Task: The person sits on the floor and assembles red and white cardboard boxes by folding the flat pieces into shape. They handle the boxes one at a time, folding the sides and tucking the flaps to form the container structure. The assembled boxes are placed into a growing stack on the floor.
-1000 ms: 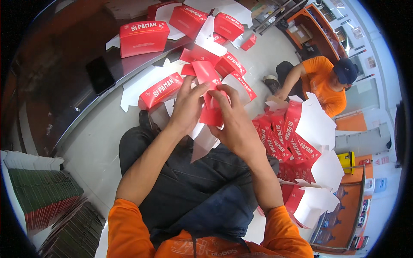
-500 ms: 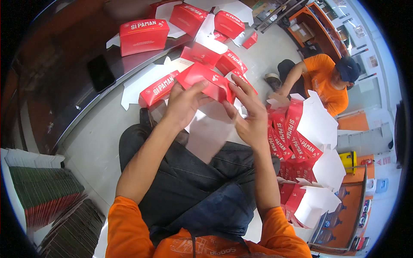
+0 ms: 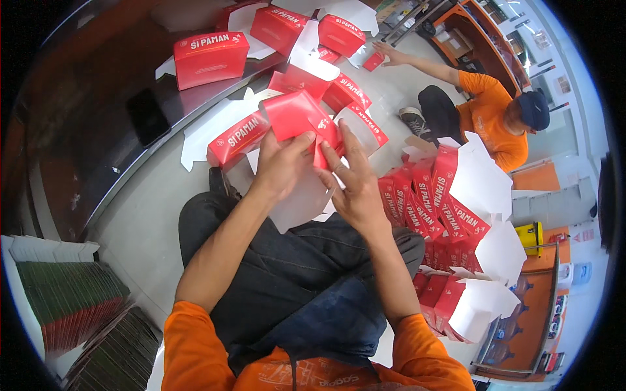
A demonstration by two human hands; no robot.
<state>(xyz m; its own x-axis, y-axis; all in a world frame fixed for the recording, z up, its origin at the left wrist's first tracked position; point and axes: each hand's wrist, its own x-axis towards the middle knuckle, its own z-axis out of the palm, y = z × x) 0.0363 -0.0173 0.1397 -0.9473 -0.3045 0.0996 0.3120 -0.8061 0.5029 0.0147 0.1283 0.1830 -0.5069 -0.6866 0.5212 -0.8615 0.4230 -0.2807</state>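
Left hand point(image 3: 282, 166) and right hand point(image 3: 354, 188) grip a red carton point(image 3: 295, 117); stacked boxes point(image 3: 445, 177) crowd rightward (dark phone point(image 3: 148, 118) leftward)

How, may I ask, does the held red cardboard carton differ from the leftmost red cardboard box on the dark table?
The held carton is tilted between the left hand and right hand; the table box stands upright. The carton looks partly folded; the box looks formed. Both are red outside.
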